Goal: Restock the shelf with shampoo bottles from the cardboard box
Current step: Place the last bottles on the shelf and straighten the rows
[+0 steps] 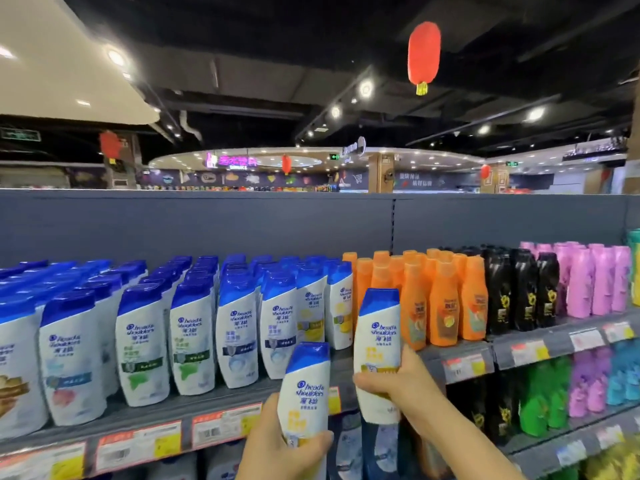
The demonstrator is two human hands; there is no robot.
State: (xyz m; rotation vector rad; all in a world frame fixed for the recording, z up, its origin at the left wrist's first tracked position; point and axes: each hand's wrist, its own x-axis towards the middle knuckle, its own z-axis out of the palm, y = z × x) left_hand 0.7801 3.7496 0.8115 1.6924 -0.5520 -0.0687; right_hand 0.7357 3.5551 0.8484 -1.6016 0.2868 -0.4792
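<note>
Between the two raised hands and the shelf (221, 405) front: two white shampoo bottles with blue caps and yellow label bands, both upright. Left hand (277, 445) grips the lower bottle (306, 386) around its base, thumb across the front. Right hand (398, 379) grips the higher bottle (379, 348) around its middle — fingers wrapped from the right side, thumb at the left edge. That higher bottle stands in front of the gap between the shelved blue-capped bottles (239, 327) and the orange bottles (443, 299); whether it touches the shelf cannot be told. Left of both hands, rows of matching white bottles fill the shelf. Right of the right hand — orange, then black bottles (519, 292), then pink bottles (595, 278). Price tags (221, 427) run along the shelf edge just left of the left hand. Above, a red lantern (424, 53) hangs from the dark ceiling.
</note>
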